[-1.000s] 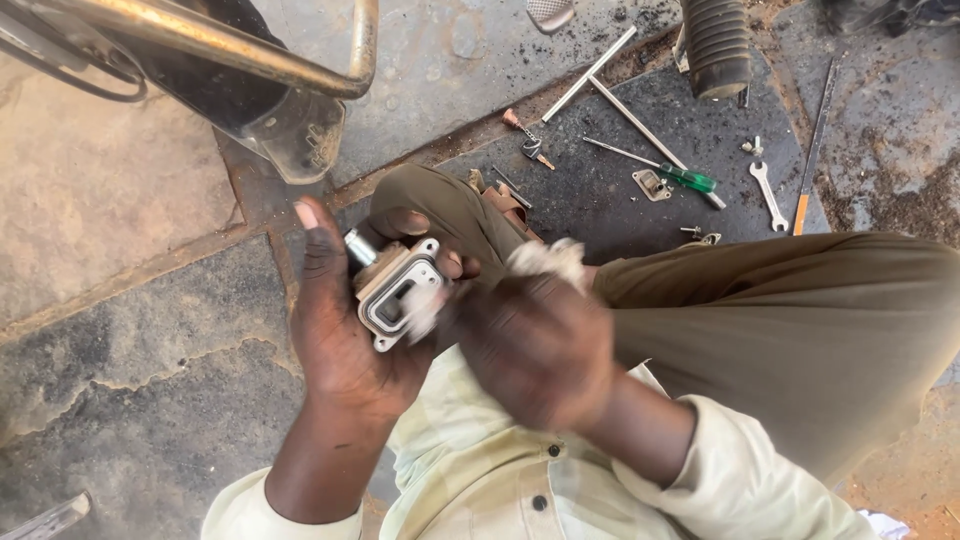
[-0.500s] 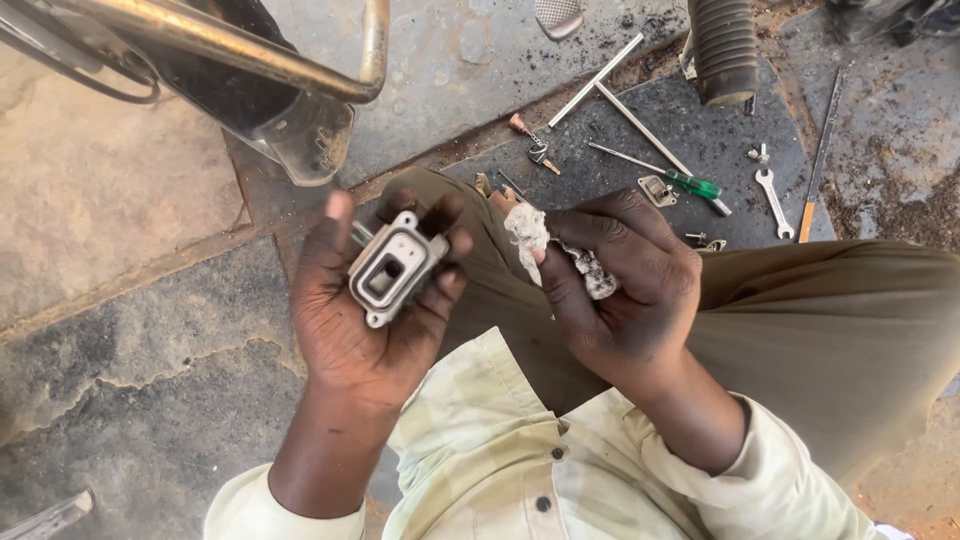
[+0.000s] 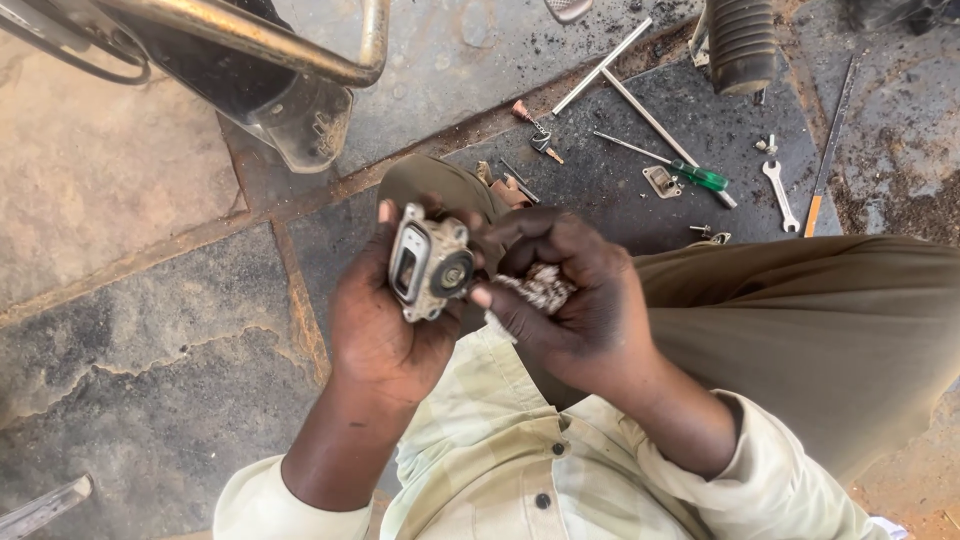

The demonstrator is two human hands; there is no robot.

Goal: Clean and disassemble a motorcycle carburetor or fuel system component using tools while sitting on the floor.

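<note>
Ground: rough stone slabs point(image 3: 130, 330) outdoors, with a dark mat point(image 3: 610, 190) carrying a green-handled screwdriver point(image 3: 700, 177), a small spanner point(image 3: 778, 193) and long rods point(image 3: 640, 100)
Head view, left hand point(image 3: 385, 320): fingers wrapped round a small grey metal part point(image 3: 428, 262), held up in front of the chest
Right hand point(image 3: 575, 300): fingers curled tight on a dirty rag point(image 3: 540, 288), thumb tip touching the part
Progress: part looks partly wiped, grime remains; I judge cleaning about midway
Backdrop: vehicle frame tube point(image 3: 250, 40) at top left

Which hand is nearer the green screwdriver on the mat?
Right. The right hand sits below-left of the green screwdriver; the left hand, holding the metal part, is farther left.
</note>
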